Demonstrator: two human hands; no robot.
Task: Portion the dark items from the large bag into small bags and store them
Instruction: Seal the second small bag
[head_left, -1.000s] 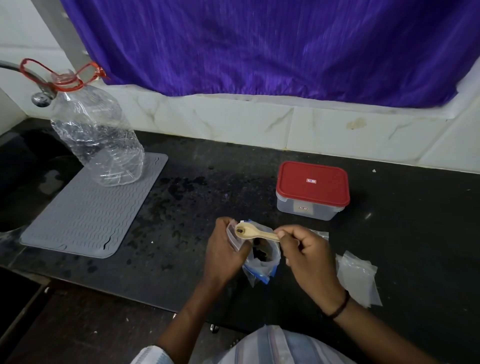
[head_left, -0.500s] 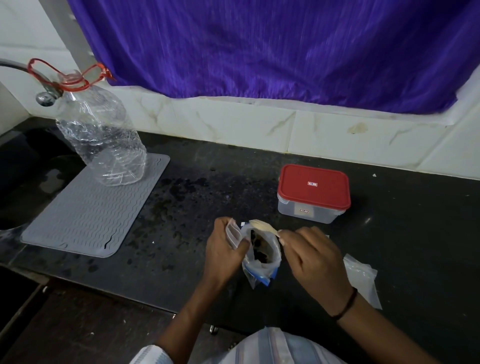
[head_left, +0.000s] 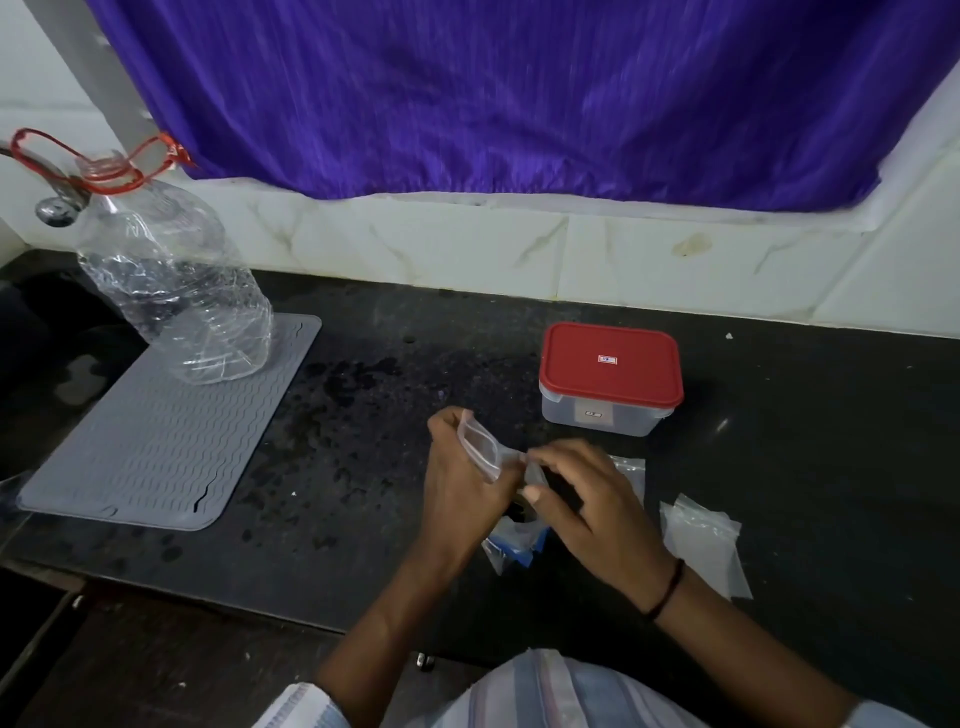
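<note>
- The left hand (head_left: 465, 486) is gripping a small bag (head_left: 480, 449), its long axis slanting up-left, above the table (head_left: 363, 415).
- The right hand (head_left: 587, 499) is pinching the large bag (head_left: 511, 543) between the hands.
- Spare bags (head_left: 701, 540) are lying right; a red-lidded box (head_left: 610, 376) is sitting behind.

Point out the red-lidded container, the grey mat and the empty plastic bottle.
red-lidded container (head_left: 609, 364), head view, centre of the red lid.
grey mat (head_left: 156, 447), head view, bare ribbed middle.
empty plastic bottle (head_left: 171, 280), head view, crumpled clear body.
</note>
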